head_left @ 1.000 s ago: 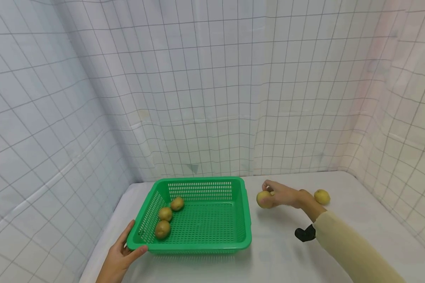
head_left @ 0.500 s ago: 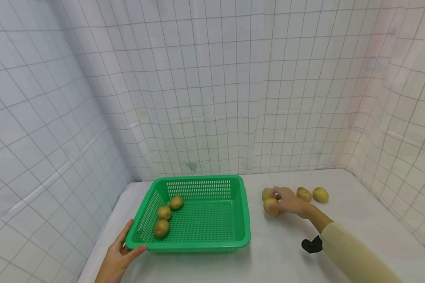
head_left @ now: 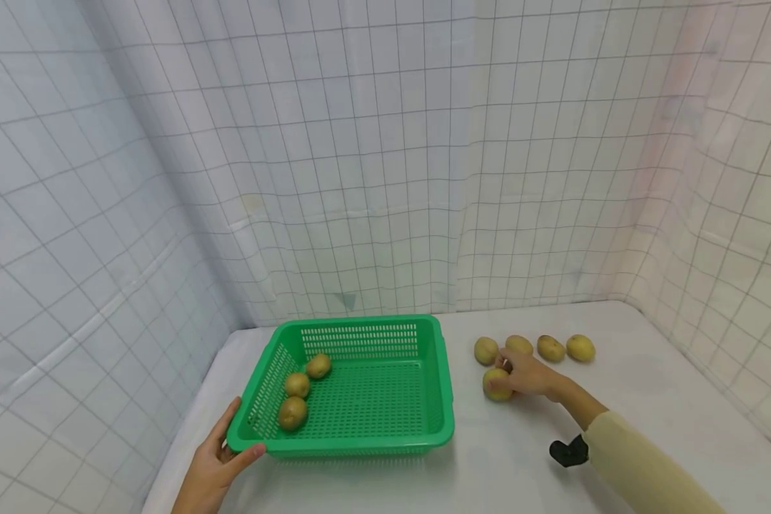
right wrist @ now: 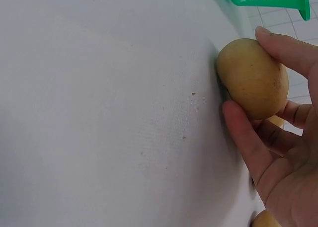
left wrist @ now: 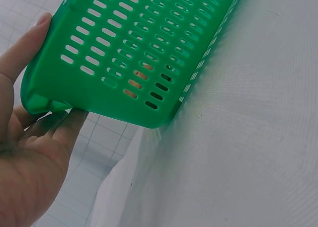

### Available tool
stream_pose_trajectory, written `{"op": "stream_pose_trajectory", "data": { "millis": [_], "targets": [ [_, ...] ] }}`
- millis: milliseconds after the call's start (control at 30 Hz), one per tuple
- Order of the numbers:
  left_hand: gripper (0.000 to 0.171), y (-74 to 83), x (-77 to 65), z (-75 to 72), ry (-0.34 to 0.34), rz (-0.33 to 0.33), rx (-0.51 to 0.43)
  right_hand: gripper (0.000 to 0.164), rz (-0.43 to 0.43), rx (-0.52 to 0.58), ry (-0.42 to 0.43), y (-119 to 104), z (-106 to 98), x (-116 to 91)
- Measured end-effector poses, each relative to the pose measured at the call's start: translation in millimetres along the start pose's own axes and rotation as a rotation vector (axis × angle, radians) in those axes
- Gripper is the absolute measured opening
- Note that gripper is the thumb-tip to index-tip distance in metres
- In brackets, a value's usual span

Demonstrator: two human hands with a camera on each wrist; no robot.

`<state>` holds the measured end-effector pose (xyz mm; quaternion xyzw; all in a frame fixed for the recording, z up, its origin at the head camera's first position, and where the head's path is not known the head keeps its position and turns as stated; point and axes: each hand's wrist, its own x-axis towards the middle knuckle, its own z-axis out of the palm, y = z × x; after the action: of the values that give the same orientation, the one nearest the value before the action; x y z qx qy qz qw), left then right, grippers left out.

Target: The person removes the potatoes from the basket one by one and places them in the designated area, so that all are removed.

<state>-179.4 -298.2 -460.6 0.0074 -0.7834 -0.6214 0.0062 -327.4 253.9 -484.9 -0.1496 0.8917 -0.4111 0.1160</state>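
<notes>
Right hand [head_left: 524, 374] and its potato [right wrist: 253, 78] have slid right and nearer since a second ago, away from the green basket [head_left: 353, 448]; left hand [head_left: 208, 470] and basket about where they were. Held potato is now at the right of the scene, near side of the row of four potatoes [head_left: 551, 349], on or just above the tabletop [head_left: 495, 457], can't tell which. Right hand pinches it, digits on opposite sides. Left hand holds the basket's near left corner, thumb over the rim, other fingers below it. Potato should handle as firm, modest weight, not fragile, maybe a bit slick and apt to roll; best hold is across the widest part, digits opposed. Basket probably light, slightly flexy plastic; take it by the rim. Materials: potato skin matte, yellow-brown, small specks, rounded shape; basket glossy, slotted walls, grid floor, with three potatoes [head_left: 298, 385] along its left side. Table covering white, faint weave, few brown crumbs [right wrist: 193, 93]. Curtain [head_left: 373, 235] at left, far and right: white, wrinkled, dark grid lines.
</notes>
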Motion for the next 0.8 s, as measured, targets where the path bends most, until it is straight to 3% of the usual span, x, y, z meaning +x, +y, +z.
{"op": "stream_pose_trajectory", "data": {
  "millis": [233, 500, 800],
  "targets": [
    [0.095, 1.2, 0.9, -0.5, -0.006, 0.026, -0.024, 0.037, 0.012, -0.013, -0.026, -7.9, -4.2, -5.1],
    [0.095, 0.4, 0.1, -0.9, -0.015, 0.013, -0.028, 0.036, -0.026, -0.031, -0.070, -8.5, -12.8, -8.5],
    [0.095, -0.9, 1.1, -0.6, -0.019, -0.001, -0.040, 0.042, -0.032, -0.057, -0.056, -12.8, -25.1, -10.5]
  ]
}}
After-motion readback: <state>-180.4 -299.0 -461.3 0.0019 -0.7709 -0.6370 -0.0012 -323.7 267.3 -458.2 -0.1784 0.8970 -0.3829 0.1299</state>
